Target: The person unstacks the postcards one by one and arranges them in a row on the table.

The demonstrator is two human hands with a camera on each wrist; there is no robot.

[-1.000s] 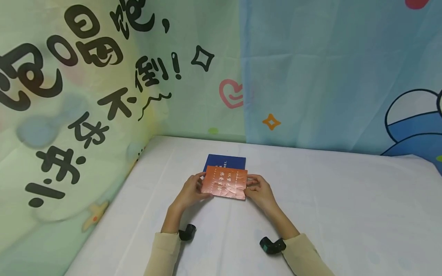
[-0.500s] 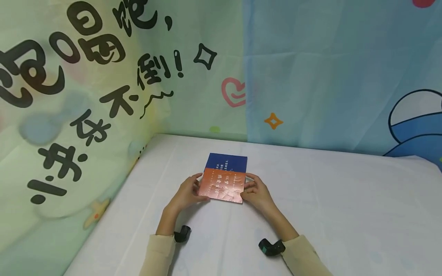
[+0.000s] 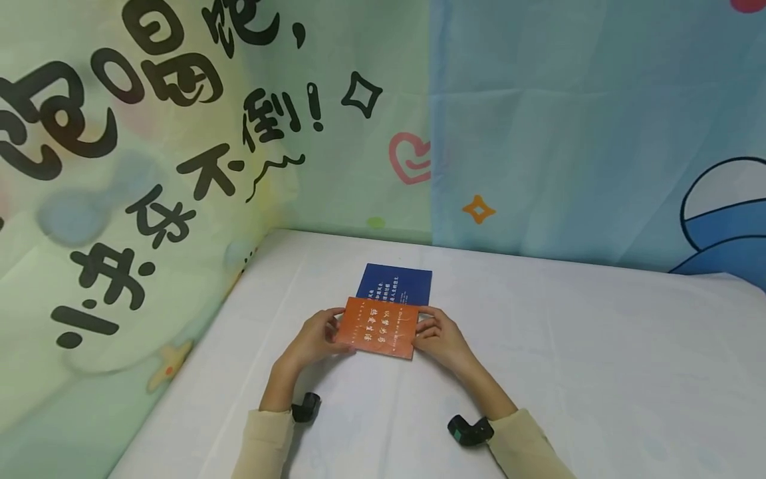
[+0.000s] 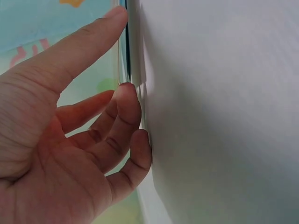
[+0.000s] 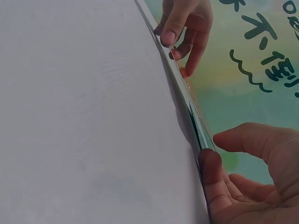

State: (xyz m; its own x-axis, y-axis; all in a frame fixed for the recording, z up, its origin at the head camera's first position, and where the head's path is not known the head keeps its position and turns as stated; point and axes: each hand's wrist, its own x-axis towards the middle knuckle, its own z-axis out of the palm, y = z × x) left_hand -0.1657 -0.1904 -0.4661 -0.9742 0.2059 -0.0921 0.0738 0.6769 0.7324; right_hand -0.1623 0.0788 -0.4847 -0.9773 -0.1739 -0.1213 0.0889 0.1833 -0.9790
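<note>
A thin orange notebook (image 3: 378,328) with white writing lies in front of a dark blue notebook (image 3: 399,282), covering the blue one's near part. In the head view my left hand (image 3: 314,338) holds the orange notebook's left edge, thumb at the near corner and fingers along the side. Its right edge is held by my right hand (image 3: 444,338), thumb near the front corner. Seen from the right wrist, the notebooks' thin edge (image 5: 200,128) runs edge-on between the right thumb and fingers. The left wrist view shows the left hand (image 4: 79,126) with curled fingers against the edge.
A white cloth (image 3: 568,359) covers the table. Printed curtains hang behind and to the left, one green with black characters (image 3: 263,113), the other blue (image 3: 556,126). Each wrist wears a small black camera (image 3: 471,431).
Both hands have drawn the orange notebook toward me and slightly left, so more of the blue notebook shows. The head view has shifted a little.
</note>
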